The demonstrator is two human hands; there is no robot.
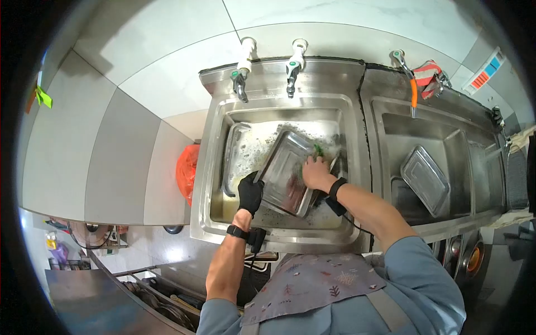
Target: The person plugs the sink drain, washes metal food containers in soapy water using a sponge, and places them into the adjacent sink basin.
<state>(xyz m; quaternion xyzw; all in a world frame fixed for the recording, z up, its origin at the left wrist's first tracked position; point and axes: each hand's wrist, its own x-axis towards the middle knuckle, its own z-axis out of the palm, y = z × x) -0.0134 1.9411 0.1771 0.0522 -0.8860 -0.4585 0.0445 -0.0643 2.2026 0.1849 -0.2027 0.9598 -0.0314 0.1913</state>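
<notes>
A rectangular stainless steel tray (pixel 274 177) lies tilted in the soapy water of the left sink (pixel 353 184). My left hand (pixel 250 192), in a black glove, grips the tray's left rim with its fingers closed. Bare and bent over the tray's right side, my right hand (pixel 317 172) has its fingers together on a small green thing (pixel 318 149), whose kind is hard to make out. A reddish reflection shows on the metal below that hand. Another steel tray (pixel 228 162) rests partly under water along the sink's left wall.
In the right sink (pixel 385 139) leans another steel tray (pixel 425 180). Taps (pixel 291 78) stick out from the wall, one with an orange hose (pixel 414 92). A striped cloth (pixel 427 75) hangs behind. An orange-red bag (pixel 187 167) sits left of the sink.
</notes>
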